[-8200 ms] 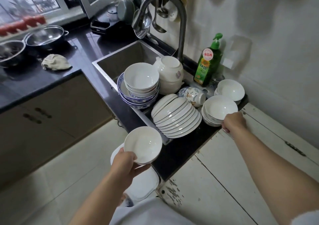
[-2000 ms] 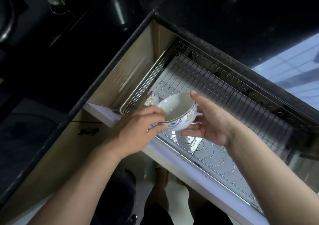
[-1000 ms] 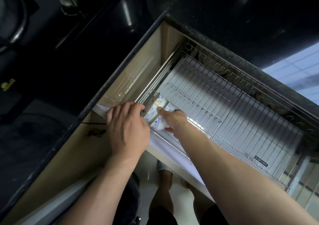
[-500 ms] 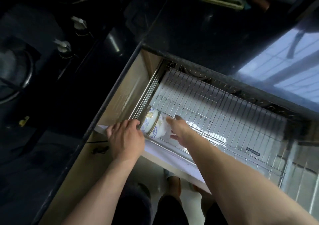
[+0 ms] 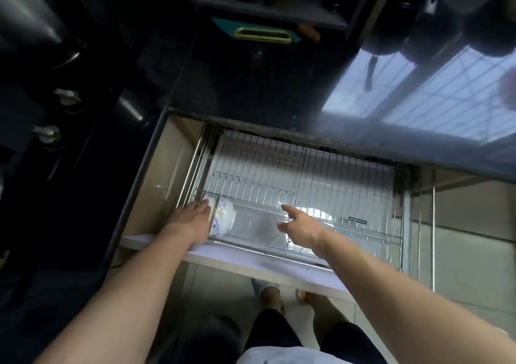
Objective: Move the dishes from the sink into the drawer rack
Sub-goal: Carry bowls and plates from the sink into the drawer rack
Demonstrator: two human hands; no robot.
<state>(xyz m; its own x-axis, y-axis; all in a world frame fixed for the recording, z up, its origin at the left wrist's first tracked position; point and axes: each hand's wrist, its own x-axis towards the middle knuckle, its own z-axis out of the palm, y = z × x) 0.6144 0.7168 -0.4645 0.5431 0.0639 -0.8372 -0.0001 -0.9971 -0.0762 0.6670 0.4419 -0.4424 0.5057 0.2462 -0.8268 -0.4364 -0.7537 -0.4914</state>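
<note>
Item one: a patterned bowl [image 5: 222, 218], white with blue and gold markings, is lying tipped on its side at the left end of the drawer rack [image 5: 307, 185], left of the frame's centre. Its rim is facing left, toward my palm, and its foot is pointing right along the wires.

Item two: my left hand [image 5: 192, 224] is resting flat against the bowl's rim side, fingers stretched along it toward the rack's left rail. The grip here is loose, a steadying touch with no closing around the bowl; whether the thumb is hooking underneath, I cannot tell.

Item three: my right hand [image 5: 300, 228] is hovering over the rack's front row, right of the bowl and apart from it. Its grip is released, fingers spread, forefinger pointing toward the upper left, nothing in it.

Item four: the rack itself, a chrome wire basket sitting in a pulled-out drawer, is filling the middle of the frame. A row of short upright prongs is running across it just behind the bowl. The drawer's pale front edge [image 5: 251, 263] is passing under both my forearms.

Item five: the dark counter [image 5: 251, 84] is overhanging the drawer's back, along the upper half of the frame, and is mirroring a barred window at upper right.

Item six: my feet are showing on the tiled floor [image 5: 223, 285] below the drawer front.
</note>
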